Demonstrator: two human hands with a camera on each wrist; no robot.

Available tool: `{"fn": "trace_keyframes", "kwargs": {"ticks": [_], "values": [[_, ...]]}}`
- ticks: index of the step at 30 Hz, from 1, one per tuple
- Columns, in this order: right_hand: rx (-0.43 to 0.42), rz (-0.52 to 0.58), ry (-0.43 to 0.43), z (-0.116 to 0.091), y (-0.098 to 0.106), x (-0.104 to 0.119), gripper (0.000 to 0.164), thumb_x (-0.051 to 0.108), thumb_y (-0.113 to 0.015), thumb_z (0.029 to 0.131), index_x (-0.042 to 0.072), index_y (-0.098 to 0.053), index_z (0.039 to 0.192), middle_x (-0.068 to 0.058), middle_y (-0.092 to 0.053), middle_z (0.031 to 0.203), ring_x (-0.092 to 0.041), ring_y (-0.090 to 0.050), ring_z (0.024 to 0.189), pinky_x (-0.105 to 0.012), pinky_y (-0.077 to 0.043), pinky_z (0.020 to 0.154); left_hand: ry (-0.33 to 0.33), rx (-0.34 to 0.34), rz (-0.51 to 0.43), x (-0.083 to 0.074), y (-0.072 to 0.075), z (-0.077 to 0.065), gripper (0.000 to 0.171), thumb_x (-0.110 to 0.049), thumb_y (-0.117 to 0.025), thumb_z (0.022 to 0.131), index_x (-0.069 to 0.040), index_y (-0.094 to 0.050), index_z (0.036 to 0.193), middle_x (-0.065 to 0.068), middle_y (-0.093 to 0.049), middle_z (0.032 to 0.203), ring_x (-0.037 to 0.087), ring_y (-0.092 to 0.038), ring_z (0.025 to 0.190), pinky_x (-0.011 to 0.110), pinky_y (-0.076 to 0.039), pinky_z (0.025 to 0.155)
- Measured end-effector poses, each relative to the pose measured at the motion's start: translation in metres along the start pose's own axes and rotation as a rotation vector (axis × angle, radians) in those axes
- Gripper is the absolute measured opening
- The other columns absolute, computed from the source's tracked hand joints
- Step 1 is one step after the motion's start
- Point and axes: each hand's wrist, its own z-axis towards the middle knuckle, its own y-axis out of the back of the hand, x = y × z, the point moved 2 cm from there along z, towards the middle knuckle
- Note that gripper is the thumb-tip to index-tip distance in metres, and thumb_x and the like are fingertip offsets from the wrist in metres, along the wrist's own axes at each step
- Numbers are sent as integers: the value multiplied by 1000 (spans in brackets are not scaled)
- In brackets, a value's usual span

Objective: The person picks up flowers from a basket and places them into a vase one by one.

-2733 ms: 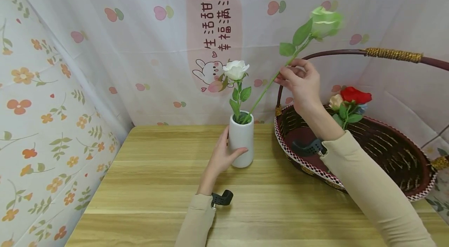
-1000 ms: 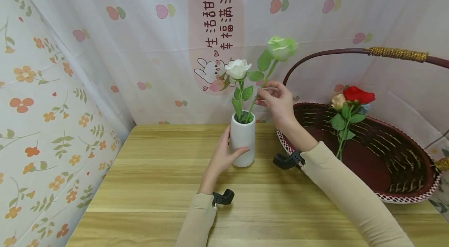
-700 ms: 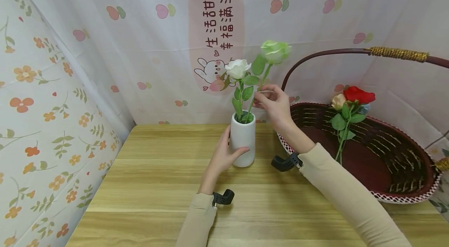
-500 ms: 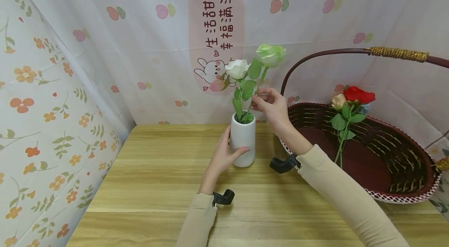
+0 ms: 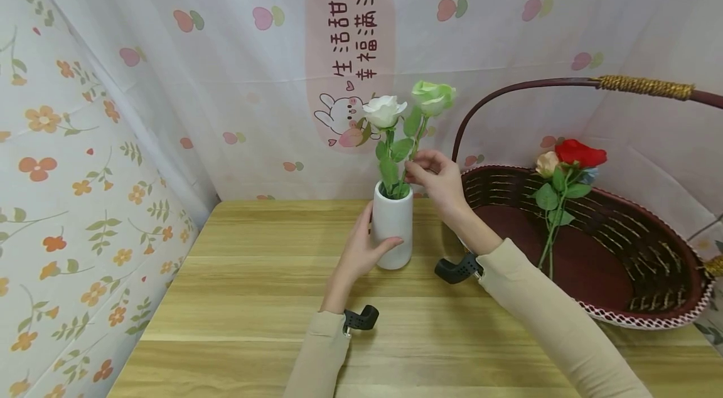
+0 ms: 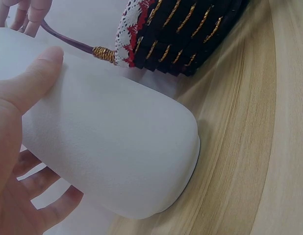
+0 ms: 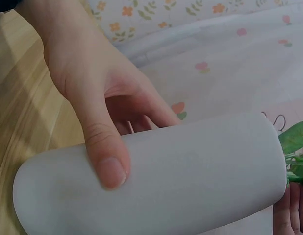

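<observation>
A white vase [image 5: 393, 228] stands upright on the wooden table, and my left hand [image 5: 363, 247] grips its side, thumb across the front and fingers round the back. The left wrist view shows the same vase [image 6: 117, 137] with its base at the tabletop. Inside it is a white rose [image 5: 384, 112] on a leafy stem. Just to the right, a pale green rose [image 5: 433, 98] has its lower stem in the vase's mouth. My right hand [image 5: 439, 179] pinches that green rose's stem with thumb and fingertips, a little above the rim.
A dark woven basket [image 5: 593, 282] with an arched handle [image 5: 525, 83] stands at the right. In it lean a red rose [image 5: 580, 152], a cream flower [image 5: 546, 164] and a blue flower [image 5: 589, 176]. A printed curtain [image 5: 248, 71] hangs behind the table [image 5: 254, 297].
My right hand has moved left and down with the green rose, sinking its stem further into the vase and bringing it more upright. The left hand keeps its grip on the vase.
</observation>
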Motion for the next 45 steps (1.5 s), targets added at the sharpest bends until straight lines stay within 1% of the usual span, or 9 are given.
{"fn": "trace_keyframes", "kwargs": {"ticks": [8, 14, 16, 23, 28, 34, 38, 42, 45], "values": [[-14, -37, -4, 0, 5, -6, 26, 3, -67, 95, -11, -58, 115, 0, -64, 88, -12, -69, 76, -27, -58, 78, -8, -10, 7, 0, 0, -1, 92, -34, -83, 85, -15, -29, 158, 10, -45, 150, 24, -48, 133, 44, -45, 104], [-22, -85, -40, 0, 6, -12, 28, 7, -67, 96, -9, -60, 117, 2, -65, 89, -14, -67, 79, -21, -56, 69, -3, -9, 10, 0, -1, 0, 92, -34, -83, 85, -15, -29, 157, 10, -45, 149, 24, -48, 132, 44, -45, 105], [-17, -93, -48, -1, 6, -14, 28, 7, -67, 96, -9, -60, 118, 2, -65, 89, -15, -65, 80, -21, -56, 68, 4, -8, 11, 0, -1, 0, 92, -35, -83, 85, -15, -29, 157, 10, -45, 149, 23, -48, 132, 44, -45, 105], [-6, -104, -75, -4, 5, -16, 28, 5, -63, 97, -10, -59, 120, 2, -64, 92, -19, -63, 82, -21, -55, 70, 1, -8, 0, 0, -1, -1, 91, -35, -83, 86, -17, -30, 157, 8, -45, 150, 23, -47, 133, 44, -45, 105], [4, -94, -74, -4, 5, -17, 25, 4, -62, 97, -10, -59, 118, 1, -63, 90, -20, -63, 83, -21, -55, 70, 2, -6, -2, -1, 0, -1, 92, -35, -83, 86, -17, -29, 158, 8, -44, 151, 23, -47, 133, 44, -45, 105], [20, -56, -64, -3, 8, -21, 20, 0, -60, 97, -10, -59, 114, 2, -62, 83, -12, -61, 76, -22, -54, 68, 8, -1, -2, 0, 0, 0, 93, -35, -83, 86, -18, -28, 158, 7, -43, 152, 21, -46, 135, 42, -44, 106], [21, -49, -53, -4, 10, -22, 21, -2, -59, 97, -10, -59, 115, 3, -63, 82, -10, -61, 76, -23, -54, 69, 2, -3, -2, 1, 0, 0, 93, -33, -83, 86, -17, -28, 158, 8, -43, 152, 22, -46, 134, 43, -44, 106], [31, -34, -42, -6, 12, -21, 23, 1, -61, 97, -11, -59, 117, 4, -65, 84, -11, -61, 79, -24, -55, 70, -9, -8, -10, 0, 0, 0, 92, -34, -83, 86, -16, -29, 157, 9, -44, 151, 23, -47, 134, 44, -45, 105], [41, -31, -43, -8, 15, -21, 25, 4, -63, 98, -9, -60, 119, 4, -66, 88, -14, -61, 82, -24, -55, 72, -12, -9, -20, -1, 0, 0, 91, -33, -83, 86, -16, -30, 157, 9, -45, 150, 23, -48, 133, 45, -45, 105]]}}
